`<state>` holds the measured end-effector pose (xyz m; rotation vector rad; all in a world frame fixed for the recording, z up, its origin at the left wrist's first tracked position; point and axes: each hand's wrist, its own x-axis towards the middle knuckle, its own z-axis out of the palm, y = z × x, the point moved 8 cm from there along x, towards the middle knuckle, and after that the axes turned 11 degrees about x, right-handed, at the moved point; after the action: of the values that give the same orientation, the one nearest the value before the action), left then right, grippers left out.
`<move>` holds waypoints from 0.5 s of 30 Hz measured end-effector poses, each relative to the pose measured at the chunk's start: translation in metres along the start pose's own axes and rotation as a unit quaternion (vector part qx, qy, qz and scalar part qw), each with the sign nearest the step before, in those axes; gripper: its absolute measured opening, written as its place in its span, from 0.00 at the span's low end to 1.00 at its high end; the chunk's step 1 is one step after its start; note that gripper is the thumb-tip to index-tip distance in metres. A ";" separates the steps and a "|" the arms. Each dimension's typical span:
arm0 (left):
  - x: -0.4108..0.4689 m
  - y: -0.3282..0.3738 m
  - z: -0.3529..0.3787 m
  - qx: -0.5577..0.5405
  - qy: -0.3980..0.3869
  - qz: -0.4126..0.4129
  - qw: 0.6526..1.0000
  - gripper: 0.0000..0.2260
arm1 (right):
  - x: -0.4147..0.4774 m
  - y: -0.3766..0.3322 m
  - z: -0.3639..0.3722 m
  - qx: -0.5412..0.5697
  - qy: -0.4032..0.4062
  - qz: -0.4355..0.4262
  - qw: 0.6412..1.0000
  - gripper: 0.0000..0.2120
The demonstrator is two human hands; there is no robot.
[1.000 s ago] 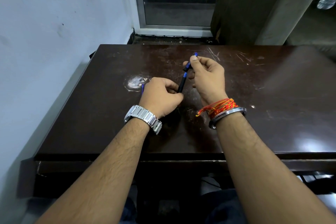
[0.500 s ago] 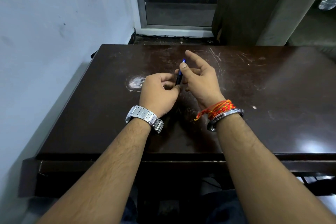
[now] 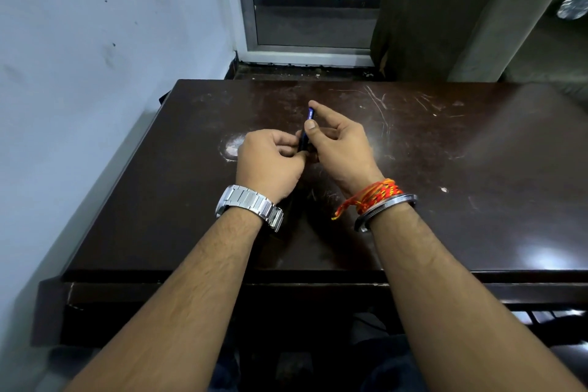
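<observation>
A dark pen with a blue end point(image 3: 306, 130) stands nearly upright between both hands, above the middle of a dark brown wooden table point(image 3: 461, 200). My left hand point(image 3: 270, 162), with a steel watch on its wrist, grips the pen's lower part with curled fingers. My right hand point(image 3: 337, 143), wearing an orange thread and a steel bangle, pinches the pen's upper part between thumb and forefinger. The pen's lower end is hidden behind my left hand.
A worn pale patch point(image 3: 232, 146) marks the tabletop just left of my left hand. A white wall point(image 3: 95, 57) runs along the table's left side. A metal door frame point(image 3: 305, 51) and a dark cabinet point(image 3: 445, 9) stand behind the table.
One second ago the pen's two parts were held apart; now they sit together as one piece. My right hand has come down and left toward my left hand.
</observation>
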<state>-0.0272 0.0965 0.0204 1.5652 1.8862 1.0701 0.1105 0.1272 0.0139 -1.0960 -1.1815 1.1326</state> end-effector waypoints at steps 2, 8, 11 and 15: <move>0.000 -0.001 -0.005 0.059 0.010 -0.026 0.998 0.05 | 0.000 0.004 -0.004 -0.037 0.024 0.000 0.999 0.17; -0.004 -0.013 -0.020 0.216 0.006 -0.073 0.974 0.05 | -0.001 -0.003 -0.029 -0.101 0.123 0.000 0.987 0.14; 0.002 -0.020 -0.023 0.255 0.000 -0.078 0.964 0.06 | -0.002 0.000 -0.031 -0.166 0.116 0.001 0.979 0.12; 0.006 -0.022 -0.021 0.284 0.006 -0.066 0.957 0.07 | -0.004 -0.001 -0.032 -0.211 0.116 0.005 0.971 0.07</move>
<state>-0.0585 0.0959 0.0160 1.6816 2.4071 0.4950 0.1428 0.1224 0.0125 -1.5152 -1.2605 0.7489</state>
